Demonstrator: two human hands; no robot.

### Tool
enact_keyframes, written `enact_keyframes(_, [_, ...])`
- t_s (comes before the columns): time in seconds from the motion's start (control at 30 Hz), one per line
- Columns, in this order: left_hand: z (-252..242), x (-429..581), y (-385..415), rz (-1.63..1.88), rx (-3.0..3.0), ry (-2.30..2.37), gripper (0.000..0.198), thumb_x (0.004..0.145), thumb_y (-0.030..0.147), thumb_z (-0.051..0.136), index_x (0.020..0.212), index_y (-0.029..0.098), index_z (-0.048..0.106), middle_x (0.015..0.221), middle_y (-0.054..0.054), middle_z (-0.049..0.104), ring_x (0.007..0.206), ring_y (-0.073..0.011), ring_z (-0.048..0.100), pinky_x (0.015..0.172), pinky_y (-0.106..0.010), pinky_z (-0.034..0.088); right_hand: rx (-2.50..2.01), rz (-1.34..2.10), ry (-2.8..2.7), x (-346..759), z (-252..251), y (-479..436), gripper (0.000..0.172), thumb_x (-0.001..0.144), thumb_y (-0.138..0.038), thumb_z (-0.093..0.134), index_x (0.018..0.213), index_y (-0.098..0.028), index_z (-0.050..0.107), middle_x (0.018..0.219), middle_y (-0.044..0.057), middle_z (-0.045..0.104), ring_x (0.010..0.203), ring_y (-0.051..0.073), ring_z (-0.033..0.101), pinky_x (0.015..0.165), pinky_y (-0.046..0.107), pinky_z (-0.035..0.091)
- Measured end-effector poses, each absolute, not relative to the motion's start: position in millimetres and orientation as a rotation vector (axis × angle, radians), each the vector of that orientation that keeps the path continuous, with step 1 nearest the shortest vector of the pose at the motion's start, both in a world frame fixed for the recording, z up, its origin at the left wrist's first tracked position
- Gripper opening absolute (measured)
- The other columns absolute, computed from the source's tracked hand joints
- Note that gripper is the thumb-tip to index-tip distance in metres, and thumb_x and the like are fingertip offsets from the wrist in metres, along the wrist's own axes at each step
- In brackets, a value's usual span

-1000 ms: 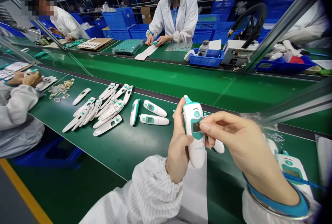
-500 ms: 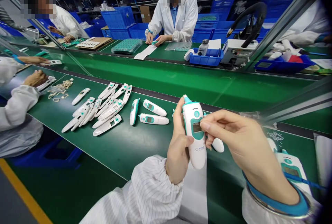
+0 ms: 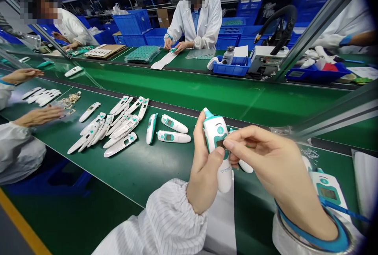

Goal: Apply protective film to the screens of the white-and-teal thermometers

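The thermometer (image 3: pixel 215 140) is white with teal trim, held upright and slightly tilted above the counter (image 3: pixel 165 168). A teal collar runs into a tapered tip at the top; below come a dark curved mark, a round teal button and a dark screen in a teal surround. Small blue print marks the rounded lower body.

The left hand (image 3: pixel 203 176) grips it, fingers wrapped around the side and thumb across the front, just under the screen. The right hand (image 3: pixel 265 156) has thumb and forefinger closed together at the screen's edge; whether they pinch something thin cannot be told.

Across the way, a small blue bin (image 3: pixel 218 68) holds a bottle (image 3: pixel 228 56) with a dark top. A wider blue tub (image 3: pixel 307 75) to the right is heaped with white items and a red piece (image 3: pixel 330 67). A teal tray (image 3: pixel 142 54), in clear wrap, lies near the co-worker (image 3: pixel 203 15). Blue crates (image 3: pixel 131 23) stand behind; a white bag (image 3: pixel 119 10) shows on top of one, and teal pieces (image 3: pixel 233 22) show in another, farther right.
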State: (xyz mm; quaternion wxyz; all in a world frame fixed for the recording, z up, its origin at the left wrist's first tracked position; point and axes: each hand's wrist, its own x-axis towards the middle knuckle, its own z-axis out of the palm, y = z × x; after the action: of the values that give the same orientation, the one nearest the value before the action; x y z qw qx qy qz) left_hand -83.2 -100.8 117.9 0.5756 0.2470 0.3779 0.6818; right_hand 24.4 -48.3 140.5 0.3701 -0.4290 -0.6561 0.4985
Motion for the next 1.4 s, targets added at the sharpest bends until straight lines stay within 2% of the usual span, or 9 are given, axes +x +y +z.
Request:
enact_keyframes(0.2, [117.5,-87.2,-98.4,1.591,0.532,0.767,0.067,0.087,0.021,0.047,0.145,0.040,0.021,0.091,-0.001,0.063,0.075,-0.0187,0.064,0.062,-0.030,0.053,-1.210,0.828,-1.787,29.4,134.2,-46.5,0.021,0.089,-0.045,0.055,0.095,-0.027,0.065,0.090,0.003,0.066,0.074,0.017,0.062,0.061,0.028,0.049])
enact_keyframes(0.37, [115.5,-84.4,-96.4,1.596,0.498,0.796,0.063,0.086,0.021,0.049,0.144,0.036,0.028,0.121,-0.002,0.060,0.116,-0.0237,0.056,0.093,-0.036,0.049,-1.048,1.279,-1.731,17.5,125.2,-46.8,0.043,0.090,-0.050,0.052,0.127,-0.029,0.051,0.131,0.006,0.056,0.108,0.022,0.059,0.079,0.031,0.051])
enact_keyframes(0.5, [110.4,-81.9,-95.0,1.630,0.484,0.801,0.059,0.086,0.020,0.048,0.141,0.034,0.035,0.139,0.001,0.050,0.131,-0.0221,0.043,0.105,-0.032,0.039,-0.960,1.429,-1.706,8.3,113.9,-45.8,0.038,0.095,-0.046,0.045,0.126,-0.027,0.054,0.125,0.005,0.061,0.108,0.021,0.059,0.084,0.031,0.048])
enact_keyframes(0.67, [101.7,-83.8,-81.8,1.652,0.456,0.830,0.058,0.084,0.021,0.040,0.142,0.025,0.032,0.124,-0.006,0.060,0.116,-0.0248,0.056,0.091,-0.035,0.047,-1.068,1.433,-1.520,14.9,89.8,-53.0,0.040,0.095,-0.048,0.042,0.128,-0.027,0.051,0.132,0.006,0.056,0.117,0.021,0.055,0.094,0.035,0.046])
enact_keyframes(0.83, [82.4,-99.7,-67.5,1.431,0.727,1.179,0.070,0.079,0.018,0.044,0.145,0.028,0.025,0.133,-0.005,0.054,0.123,-0.0261,0.049,0.100,-0.041,0.039,-1.242,1.583,-1.911,23.2,72.8,-26.0,0.036,0.089,-0.043,0.053,0.114,-0.018,0.049,0.087,0.004,0.068,0.068,0.017,0.065,0.059,0.029,0.053])
enact_keyframes(0.97, [53.3,-125.1,-82.4,1.063,1.136,1.607,0.058,0.080,0.019,0.048,0.137,0.023,0.040,0.140,-0.009,0.044,0.135,-0.0247,0.029,0.113,-0.043,0.020,-1.764,1.027,-1.930,41.8,53.3,67.4,0.032,0.091,-0.033,0.052,0.116,-0.014,0.046,0.095,0.008,0.068,0.070,0.016,0.065,0.063,0.029,0.052])
enact_keyframes(1.17, [21.8,-137.6,-117.6,0.804,1.157,1.612,0.073,0.064,0.030,0.075,0.130,0.019,0.048,0.125,-0.013,0.050,0.123,-0.0314,0.039,0.105,-0.048,0.031,-2.088,0.631,-1.884,72.2,18.9,153.2,0.035,0.090,-0.033,0.057,0.119,-0.013,0.055,0.124,0.012,0.056,0.112,0.026,0.055,0.094,0.048,0.044])
enact_keyframes(1.3, [9.3,-132.0,-116.7,0.839,0.993,1.532,0.072,0.061,0.022,0.075,0.128,0.021,0.048,0.101,-0.004,0.057,0.089,-0.0193,0.054,0.087,-0.037,0.043,-2.016,0.399,-1.907,70.0,22.4,142.2,0.050,0.089,-0.023,0.055,0.131,0.002,0.043,0.141,0.031,0.033,0.134,0.042,0.025,0.103,0.057,0.026])
enact_keyframes(1.4, [6.1,-130.2,-111.9,0.867,0.933,1.463,0.052,0.065,0.021,0.071,0.116,0.019,0.056,0.089,0.000,0.054,0.072,-0.0118,0.052,0.070,-0.027,0.045,-1.748,0.414,-2.021,66.0,35.3,106.8,0.049,0.089,-0.024,0.052,0.133,-0.004,0.043,0.139,0.026,0.039,0.132,0.037,0.031,0.104,0.050,0.029])
